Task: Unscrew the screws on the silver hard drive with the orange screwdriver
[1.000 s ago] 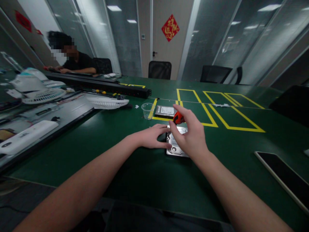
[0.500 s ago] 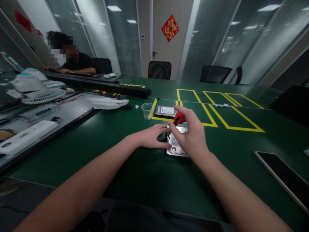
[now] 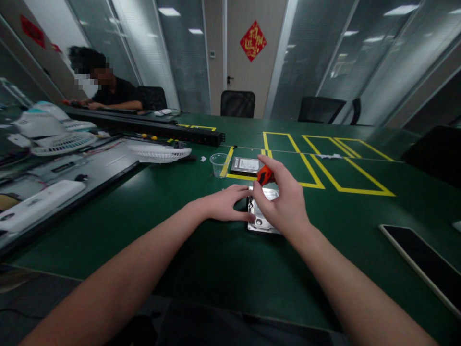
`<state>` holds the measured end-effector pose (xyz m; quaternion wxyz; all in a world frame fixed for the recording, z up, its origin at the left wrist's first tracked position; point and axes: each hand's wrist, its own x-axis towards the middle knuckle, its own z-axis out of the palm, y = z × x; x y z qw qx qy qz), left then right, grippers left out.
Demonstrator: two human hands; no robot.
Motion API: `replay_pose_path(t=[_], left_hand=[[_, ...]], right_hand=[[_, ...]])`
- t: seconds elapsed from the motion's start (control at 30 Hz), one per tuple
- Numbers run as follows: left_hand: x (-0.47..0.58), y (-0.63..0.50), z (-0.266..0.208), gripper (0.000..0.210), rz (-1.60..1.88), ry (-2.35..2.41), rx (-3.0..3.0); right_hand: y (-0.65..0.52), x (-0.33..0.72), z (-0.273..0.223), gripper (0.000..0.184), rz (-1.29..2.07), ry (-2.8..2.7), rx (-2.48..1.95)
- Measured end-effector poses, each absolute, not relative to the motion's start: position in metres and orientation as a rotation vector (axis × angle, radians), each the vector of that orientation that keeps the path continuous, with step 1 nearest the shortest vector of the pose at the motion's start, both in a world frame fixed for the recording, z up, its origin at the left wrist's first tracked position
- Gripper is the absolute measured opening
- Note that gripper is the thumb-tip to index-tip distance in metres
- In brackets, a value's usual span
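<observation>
A silver hard drive (image 3: 264,222) lies flat on the green table in front of me. My left hand (image 3: 230,204) grips it at the left side, the thumb on its near part and the fingers toward its far edge. Over the drive, my right hand (image 3: 283,194) is closed around the red and black handle of a screwdriver (image 3: 264,176). The screwdriver's tip is hidden behind my hand. Just beyond stands a second hard drive (image 3: 246,165) with a white label, lying beside a clear plastic cup (image 3: 219,166).
Yellow tape rectangles (image 3: 363,192) mark the table. On the left lie a large metal panel (image 3: 104,166), a white power strip (image 3: 39,206), fan parts (image 3: 158,153) and a long black bar (image 3: 151,127). A phone-like dark slab (image 3: 421,259) is at right. Another person (image 3: 118,93) sits far left.
My right thumb and fingers have shifted slightly on the screwdriver handle, which is turned a little. My left hand and the hard drive stay in place.
</observation>
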<state>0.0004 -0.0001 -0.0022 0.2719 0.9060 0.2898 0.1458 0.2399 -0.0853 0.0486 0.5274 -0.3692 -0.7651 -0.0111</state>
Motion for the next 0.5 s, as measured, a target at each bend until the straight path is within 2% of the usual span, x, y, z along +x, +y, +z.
replay_pose_path(t=[0.1,0.3,0.5], left_hand=[[0.0007,-0.0006,-0.0011,0.104,0.384,0.797,2.431],[0.0019,-0.0022,0.0014,0.101,0.371,0.783,2.439],[0.0016,-0.0019,0.0015,0.102,0.377,0.774,2.437]], right_hand=[[-0.0851,0.2392,0.0483,0.061,-0.038,-1.824,-0.881],[-0.0827,0.2398,0.0472,0.046,-0.064,-1.79,-0.876],[-0.084,0.2405,0.0494,0.044,-0.056,-1.801,-0.889]])
